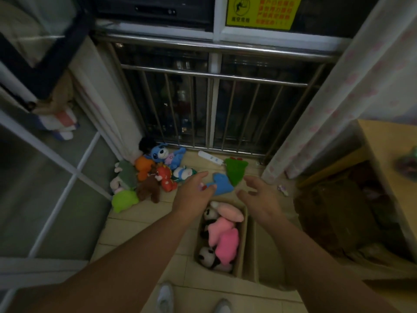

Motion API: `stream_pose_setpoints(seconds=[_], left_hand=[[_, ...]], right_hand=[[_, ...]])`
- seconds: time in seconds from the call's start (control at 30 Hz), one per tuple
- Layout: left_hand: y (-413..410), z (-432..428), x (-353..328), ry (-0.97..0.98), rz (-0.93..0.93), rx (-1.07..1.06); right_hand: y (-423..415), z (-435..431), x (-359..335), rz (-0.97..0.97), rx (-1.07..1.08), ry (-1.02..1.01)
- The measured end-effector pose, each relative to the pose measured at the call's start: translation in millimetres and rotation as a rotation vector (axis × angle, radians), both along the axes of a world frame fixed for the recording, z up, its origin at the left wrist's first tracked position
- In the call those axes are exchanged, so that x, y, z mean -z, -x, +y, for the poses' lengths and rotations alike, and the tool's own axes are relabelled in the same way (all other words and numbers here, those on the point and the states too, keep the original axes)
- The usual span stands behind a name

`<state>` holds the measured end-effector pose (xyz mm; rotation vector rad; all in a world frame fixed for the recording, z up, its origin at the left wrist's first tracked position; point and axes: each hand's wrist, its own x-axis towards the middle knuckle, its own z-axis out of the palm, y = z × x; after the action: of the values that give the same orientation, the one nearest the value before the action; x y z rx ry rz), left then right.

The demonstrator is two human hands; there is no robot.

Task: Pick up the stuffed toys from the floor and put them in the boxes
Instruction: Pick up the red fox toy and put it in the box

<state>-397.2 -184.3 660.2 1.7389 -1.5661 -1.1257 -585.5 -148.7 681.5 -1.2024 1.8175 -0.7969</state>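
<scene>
Left hand [191, 197] and right hand [259, 197] were spread, empty; the blue toy [222, 185] at the box [244, 240]'s far edge warranted a central grasp.

About twelve loose stuffed toys [165, 177] on the floor [140, 224]; one box [242, 249] holds three pink toys [226, 247], two pandas [206, 256].
</scene>
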Motion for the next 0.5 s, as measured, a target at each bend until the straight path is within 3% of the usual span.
stream_pose_setpoints(seconds=[0.3,0.5], left_hand=[[-76,5,-3,0.045,0.012,-0.188],[-123,-25,-2,0.06,0.026,-0.21]], right_hand=[[-64,-31,3,0.039,-0.174,0.011],[-108,-61,12,-0.06,-0.172,-0.015]])
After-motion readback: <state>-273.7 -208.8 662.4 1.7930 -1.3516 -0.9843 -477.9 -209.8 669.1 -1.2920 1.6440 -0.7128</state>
